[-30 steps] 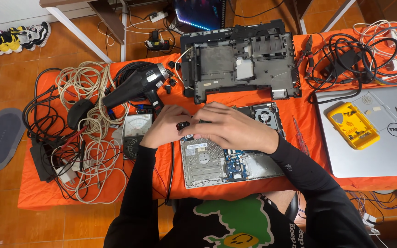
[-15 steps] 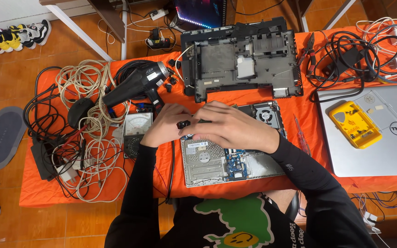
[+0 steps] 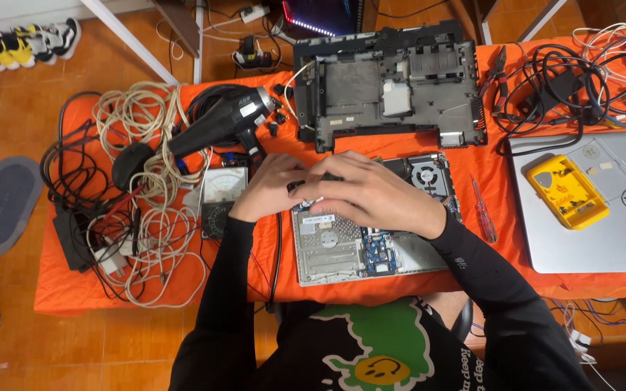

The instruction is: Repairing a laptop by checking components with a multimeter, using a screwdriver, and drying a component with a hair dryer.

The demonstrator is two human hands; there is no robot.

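An opened laptop base [image 3: 356, 253] with a silver drive, a blue board and a fan [image 3: 426, 176] lies on the orange table cloth [image 3: 182, 289] in front of me. My left hand [image 3: 266, 190] is curled at its upper left corner, with its fingers around a small black part [image 3: 300, 186]. My right hand [image 3: 374, 194] lies across the top of the base. Its fingertips reach the same black part and touch my left hand. What is under my right palm is hidden.
A black laptop shell [image 3: 389, 87] lies behind the hands, with a black hair dryer [image 3: 226, 123] and an analog meter [image 3: 220, 195] to the left. Tangled cables [image 3: 139, 217] fill the left end. A red screwdriver [image 3: 483, 210], a silver laptop [image 3: 595, 232] and a yellow case [image 3: 566, 192] are at the right.
Both hands stay together at the upper left corner of the open laptop base; only the fingers shift slightly.
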